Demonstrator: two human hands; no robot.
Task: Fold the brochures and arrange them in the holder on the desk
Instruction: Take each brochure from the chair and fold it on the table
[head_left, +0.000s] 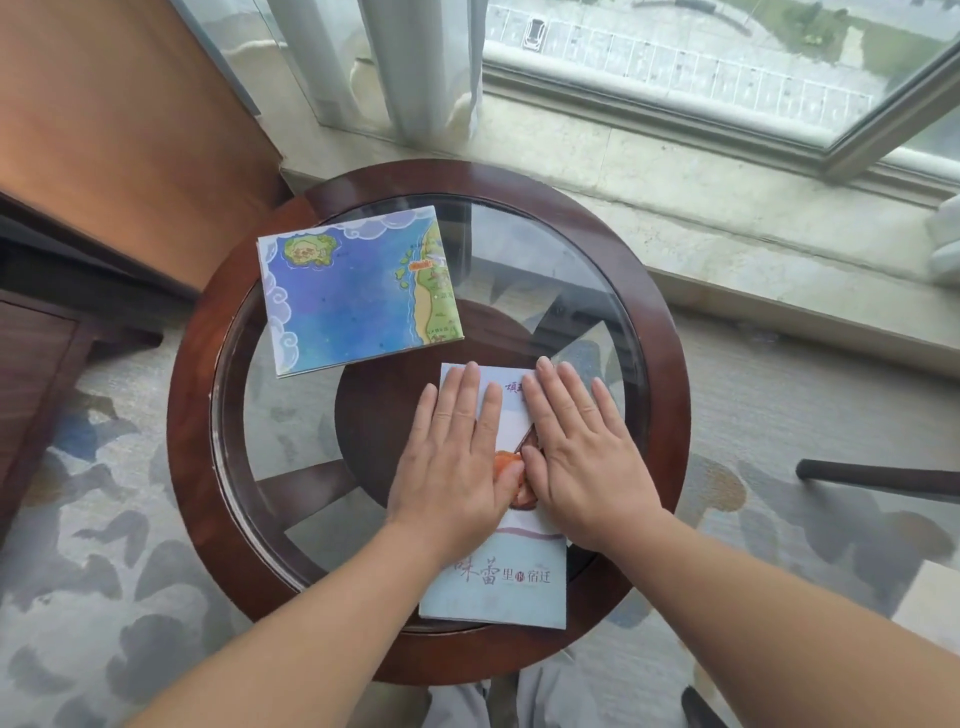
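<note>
- The left hand (457, 457) lies palm down with its fingers straight and close together. It presses flat on the pale brochure (498, 587) and grips nothing.
- The right hand (582, 452) lies the same way, spread flat with straight fingers on the right part of the same brochure. Its outer fingers reach past the sheet's right edge onto the glass.
- The two hands sit side by side, and their thumbs meet over an orange picture near the middle of the sheet.
- There are two brochures, both folded:
  - The pale one is under the hands, printed with dark red characters. It lies lengthwise toward the person, and its near end reaches the near edge of the glass.
  - The map brochure (358, 296), blue sea with green land, lies flat on the far left of the glass. It is untouched and just apart from the pale one's far left corner.
- There is one table (192, 415), round, with a dark wooden rim and a glass top. Both brochures rest on it.
- Behind the table are a stone sill, a pale curtain (415, 67) and a window (727, 62).
- A patterned carpet (104, 571) lies underneath.
</note>
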